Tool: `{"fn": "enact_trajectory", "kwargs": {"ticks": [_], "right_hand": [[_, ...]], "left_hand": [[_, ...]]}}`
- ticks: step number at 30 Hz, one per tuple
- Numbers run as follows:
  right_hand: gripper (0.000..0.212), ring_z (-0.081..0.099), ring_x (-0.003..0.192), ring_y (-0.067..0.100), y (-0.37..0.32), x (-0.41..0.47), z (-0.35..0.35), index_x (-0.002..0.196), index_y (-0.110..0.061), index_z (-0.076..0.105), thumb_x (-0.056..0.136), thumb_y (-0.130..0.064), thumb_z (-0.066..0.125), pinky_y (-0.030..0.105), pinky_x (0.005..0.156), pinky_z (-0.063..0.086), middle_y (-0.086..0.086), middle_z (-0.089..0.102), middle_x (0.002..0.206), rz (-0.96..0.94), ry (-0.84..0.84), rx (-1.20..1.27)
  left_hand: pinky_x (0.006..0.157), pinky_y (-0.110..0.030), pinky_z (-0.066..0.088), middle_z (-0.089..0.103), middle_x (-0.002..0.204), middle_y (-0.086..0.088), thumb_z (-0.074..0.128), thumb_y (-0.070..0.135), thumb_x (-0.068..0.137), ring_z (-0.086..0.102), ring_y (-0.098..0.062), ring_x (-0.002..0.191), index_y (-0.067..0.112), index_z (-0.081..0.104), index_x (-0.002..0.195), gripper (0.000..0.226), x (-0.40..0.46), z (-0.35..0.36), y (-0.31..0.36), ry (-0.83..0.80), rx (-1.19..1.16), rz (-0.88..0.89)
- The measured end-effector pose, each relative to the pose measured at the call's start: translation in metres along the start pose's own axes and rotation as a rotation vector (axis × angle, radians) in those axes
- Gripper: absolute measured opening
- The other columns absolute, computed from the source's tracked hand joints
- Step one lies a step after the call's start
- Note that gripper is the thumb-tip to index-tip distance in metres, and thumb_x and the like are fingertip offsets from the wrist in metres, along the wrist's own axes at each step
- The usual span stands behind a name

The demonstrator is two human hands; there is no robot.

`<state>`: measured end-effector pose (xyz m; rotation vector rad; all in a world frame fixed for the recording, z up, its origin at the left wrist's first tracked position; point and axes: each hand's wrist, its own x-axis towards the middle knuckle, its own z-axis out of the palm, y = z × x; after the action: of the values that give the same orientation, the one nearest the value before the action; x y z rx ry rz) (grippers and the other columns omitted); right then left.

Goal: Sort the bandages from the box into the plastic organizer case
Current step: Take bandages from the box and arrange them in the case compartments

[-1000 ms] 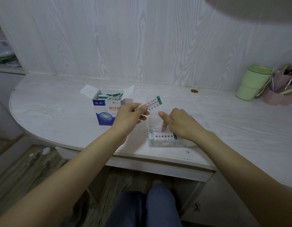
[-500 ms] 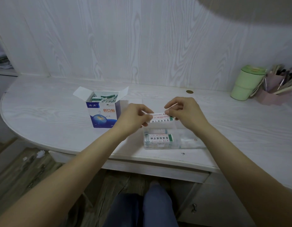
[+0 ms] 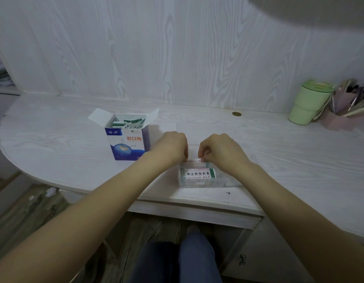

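Standing open w/ strips inside, box (image 3: 128, 140) sits left of both hands. Left hand (image 3: 170, 147) & right hand (image 3: 222, 152), fingers curled, pinch one bandage (image 3: 194, 160) btwn them, right over clear case (image 3: 199, 176).

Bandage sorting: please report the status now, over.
Left hand and right hand both pinch one bandage over the organizer case. Box open, more inside. Nothing in the way.

Bandage (image 3: 194, 160) mostly hidden btwn hands (image 3: 194, 154); pen holder (image 3: 349, 111) cut off at right edge.
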<state>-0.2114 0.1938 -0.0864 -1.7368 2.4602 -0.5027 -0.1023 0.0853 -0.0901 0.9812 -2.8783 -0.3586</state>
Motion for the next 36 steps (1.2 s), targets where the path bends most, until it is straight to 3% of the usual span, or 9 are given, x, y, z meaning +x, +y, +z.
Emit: {"fn": "enact_trajectory", "kwargs": {"ticks": [12,17,20,22,25,27,29,32,36], "right_hand": [[0.011,0.061,0.093,0.015,-0.002,0.003,-0.004,0.087,-0.024,0.072,0.083,-0.015,0.067,0.027,0.071,0.047,-0.003,0.07,0.09,0.019,-0.073,-0.094],[0.008,0.061,0.088,0.018,-0.002,0.005,-0.009,0.089,-0.023,0.069,0.087,-0.027,0.062,0.027,0.067,0.043,-0.005,0.061,0.081,0.003,-0.156,-0.099],[0.013,0.062,0.088,0.017,-0.007,0.002,-0.016,0.093,-0.021,0.069,0.09,-0.031,0.06,0.029,0.07,0.047,-0.005,0.064,0.087,-0.004,-0.153,-0.104],[0.015,0.063,0.087,0.016,-0.017,0.001,-0.02,0.092,-0.021,0.07,0.09,-0.03,0.058,0.031,0.073,0.05,-0.005,0.068,0.089,-0.04,-0.067,-0.096],[0.015,0.063,0.084,0.012,-0.044,0.002,-0.03,0.087,-0.022,0.071,0.088,-0.027,0.057,0.036,0.077,0.052,-0.008,0.069,0.083,-0.139,0.156,0.157],[0.016,0.062,0.085,0.01,-0.068,0.009,-0.034,0.091,-0.021,0.071,0.089,-0.022,0.056,0.034,0.08,0.052,-0.006,0.069,0.086,-0.215,0.288,0.265],[0.02,0.06,0.094,0.012,-0.085,0.019,-0.035,0.102,-0.018,0.069,0.092,-0.019,0.053,0.032,0.086,0.049,-0.003,0.068,0.099,-0.284,0.348,0.273],[0.027,0.054,0.11,0.017,-0.102,0.039,-0.029,0.118,-0.016,0.063,0.095,-0.017,0.049,0.027,0.095,0.039,0.002,0.063,0.118,-0.323,0.256,0.179],[0.024,0.061,0.094,0.017,-0.116,0.054,-0.021,0.108,-0.014,0.069,0.094,-0.018,0.05,0.03,0.083,0.046,0.005,0.07,0.103,-0.265,0.096,0.138]], "left_hand": [[0.076,-0.028,0.047,0.069,0.102,-0.008,0.063,0.017,0.086,0.061,-0.025,0.097,0.01,0.072,0.099,0.018,-0.003,0.001,-0.005,-0.04,-0.043,-0.048],[0.079,-0.027,0.046,0.069,0.104,-0.005,0.057,0.02,0.091,0.059,-0.019,0.092,0.009,0.072,0.1,0.021,-0.018,-0.007,-0.005,-0.003,-0.13,-0.006],[0.072,-0.022,0.037,0.057,0.085,0.004,0.055,0.022,0.093,0.049,-0.011,0.079,0.012,0.07,0.101,0.021,-0.034,-0.02,-0.008,0.122,-0.154,0.047],[0.072,-0.021,0.034,0.049,0.079,0.007,0.056,0.02,0.091,0.046,-0.009,0.078,0.014,0.069,0.096,0.016,-0.045,-0.028,-0.015,0.304,-0.187,0.076],[0.073,-0.019,0.028,0.047,0.09,0.007,0.059,0.019,0.088,0.042,-0.011,0.09,0.018,0.063,0.1,0.012,-0.059,-0.044,-0.034,0.58,-0.203,0.084],[0.079,-0.023,0.035,0.052,0.1,0.005,0.063,0.02,0.085,0.044,-0.015,0.101,0.019,0.059,0.111,0.026,-0.064,-0.056,-0.056,0.629,-0.145,0.042],[0.091,-0.031,0.04,0.056,0.119,0.002,0.067,0.025,0.083,0.043,-0.019,0.115,0.02,0.052,0.127,0.047,-0.064,-0.066,-0.079,0.557,-0.059,-0.028],[0.107,-0.038,0.031,0.042,0.144,-0.003,0.075,0.033,0.077,0.031,-0.023,0.133,0.016,0.035,0.143,0.08,-0.06,-0.079,-0.112,0.332,-0.008,-0.088],[0.109,-0.033,0.029,0.031,0.152,-0.007,0.078,0.035,0.074,0.03,-0.024,0.137,0.012,0.015,0.15,0.102,-0.048,-0.082,-0.134,0.094,-0.026,-0.072]]}}
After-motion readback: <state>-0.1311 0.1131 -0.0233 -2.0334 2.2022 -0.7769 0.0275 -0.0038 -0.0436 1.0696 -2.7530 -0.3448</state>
